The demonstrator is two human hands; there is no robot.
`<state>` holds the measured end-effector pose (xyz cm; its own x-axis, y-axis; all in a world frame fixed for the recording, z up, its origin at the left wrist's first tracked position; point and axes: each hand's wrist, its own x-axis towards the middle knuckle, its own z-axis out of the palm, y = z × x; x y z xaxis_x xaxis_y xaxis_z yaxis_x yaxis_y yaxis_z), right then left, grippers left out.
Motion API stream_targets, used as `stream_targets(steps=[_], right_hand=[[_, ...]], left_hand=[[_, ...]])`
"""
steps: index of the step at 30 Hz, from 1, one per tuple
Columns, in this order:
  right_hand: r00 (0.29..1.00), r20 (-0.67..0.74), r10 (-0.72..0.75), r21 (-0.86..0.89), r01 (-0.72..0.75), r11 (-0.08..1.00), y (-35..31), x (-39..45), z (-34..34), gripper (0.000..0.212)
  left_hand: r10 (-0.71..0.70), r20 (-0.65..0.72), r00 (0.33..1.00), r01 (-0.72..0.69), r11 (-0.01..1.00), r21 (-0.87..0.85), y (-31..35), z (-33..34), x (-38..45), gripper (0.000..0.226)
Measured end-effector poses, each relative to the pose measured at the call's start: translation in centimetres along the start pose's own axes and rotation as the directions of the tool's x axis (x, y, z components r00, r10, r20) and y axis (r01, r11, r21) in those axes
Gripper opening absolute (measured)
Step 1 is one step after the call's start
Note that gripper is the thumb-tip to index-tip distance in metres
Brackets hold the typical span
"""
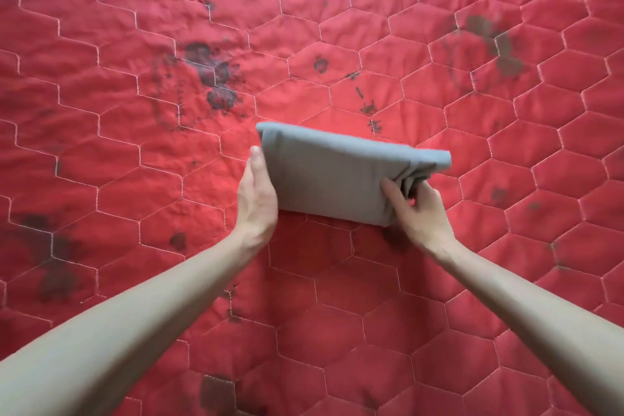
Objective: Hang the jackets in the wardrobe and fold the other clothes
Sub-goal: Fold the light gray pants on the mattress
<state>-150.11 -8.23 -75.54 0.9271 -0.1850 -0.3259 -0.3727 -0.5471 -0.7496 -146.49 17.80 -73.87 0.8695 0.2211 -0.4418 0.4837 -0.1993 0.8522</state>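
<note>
Both hands are on it now: a grey folded garment (337, 176), packed into a compact rectangle and held over the middle of the red quilted mattress (135, 111). No edge of the mattress shows, so that is as close as the placing gets. The left hand (257, 192) lies along the bundle's left end, thumb up its side, the other fingers hidden behind or beneath the cloth; whether they curl under it I cannot tell. The right hand (417, 209) pinches the near right corner, thumb on top and fingers tucked into the bunched layers there.

The bundle looks tilted and partly raised, though whether its far edge touches the quilting is hard to say. The fold itself looks finished, so the job seems to be setting it down or carrying it off.

The risk sits at that right corner. The layers are gathered, not flat, and a loose pinch could let the inner folds slide out and fan open. On the left, a flat hand gives little hold; a quick lift might let that end sag and undo the rectangle. Dark stains (216, 78) dot the mattress too.
</note>
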Motion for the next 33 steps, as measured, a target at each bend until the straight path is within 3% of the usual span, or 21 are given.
stream_targets(steps=[3, 6, 9, 12, 14, 17, 24, 33], right_hand=[[0.990, -0.057, 0.128, 0.029, -0.127, 0.991, -0.3, 1.2, 1.3, 0.049], [0.977, -0.122, 0.173, -0.049, -0.180, 0.982, -0.6, 2.3, 2.5, 0.050], [0.965, -0.170, 0.201, -0.065, -0.214, 0.975, -0.5, 2.8, 3.4, 0.039], [0.954, -0.297, 0.035, -0.146, -0.082, 0.986, -0.5, 2.9, 3.1, 0.075], [0.966, -0.245, -0.085, -0.242, 0.024, 0.970, -0.1, 3.4, 2.8, 0.073], [0.988, -0.148, 0.053, -0.075, -0.064, 0.995, -0.6, 3.4, 3.1, 0.061], [0.915, -0.201, 0.350, 0.270, -0.291, 0.918, -2.8, 3.2, 4.1, 0.046], [0.945, -0.093, 0.312, 0.336, -0.266, 0.904, -2.6, 3.0, 3.1, 0.088]], left_hand=[[-0.039, 0.039, 0.998, 0.034, 0.991, 0.131, -1.0, 1.6, 2.4, 0.048], [-0.109, 0.048, 0.993, 0.090, 0.951, 0.296, -1.5, 2.5, 3.7, 0.071], [-0.158, 0.001, 0.987, 0.147, 0.919, 0.365, -0.8, 3.2, 3.8, 0.074], [-0.182, 0.013, 0.983, 0.161, 0.901, 0.402, -0.6, 2.7, 4.2, 0.081], [-0.196, 0.053, 0.979, 0.158, 0.899, 0.408, -0.6, 2.0, 4.9, 0.082], [-0.226, 0.083, 0.971, 0.176, 0.903, 0.392, -0.3, 1.4, 5.6, 0.082], [-0.255, 0.172, 0.952, 0.220, 0.955, 0.198, 0.0, 1.5, 4.9, 0.068], [-0.185, 0.200, 0.962, 0.196, 0.980, -0.038, -0.7, 1.1, 4.3, 0.055]])
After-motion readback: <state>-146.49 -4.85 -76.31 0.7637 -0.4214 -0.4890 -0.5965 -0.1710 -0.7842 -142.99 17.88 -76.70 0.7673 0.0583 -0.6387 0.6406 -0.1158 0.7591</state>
